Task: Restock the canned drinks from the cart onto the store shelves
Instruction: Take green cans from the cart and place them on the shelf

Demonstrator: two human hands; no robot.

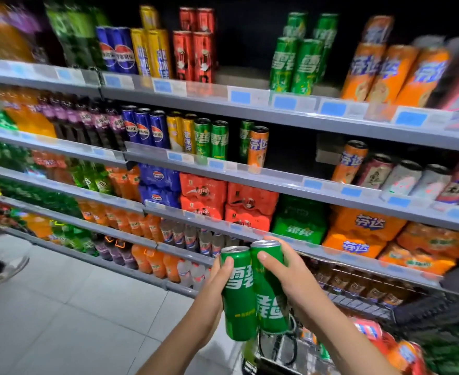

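Note:
I hold two tall green cans side by side in front of the shelves. My left hand (217, 277) grips the left green can (240, 301), thumb on its front. My right hand (288, 269) grips the right green can (270, 290), which leans slightly right. Both cans hang above the cart (358, 301) at the lower right. On the second shelf (277, 177) two green cans (211, 139) stand in a row, with another green can (246, 139) behind an orange can (258, 147). More green cans (298, 63) stand stacked on the top shelf (250, 96).
Blue, yellow and red cans fill the top shelf's left part, orange cans (393, 74) its right. Gaps show on the second shelf right of the orange can. Shrink-wrapped packs and bottles fill lower shelves. A person's shoe (3, 269) is on the tiled floor at left.

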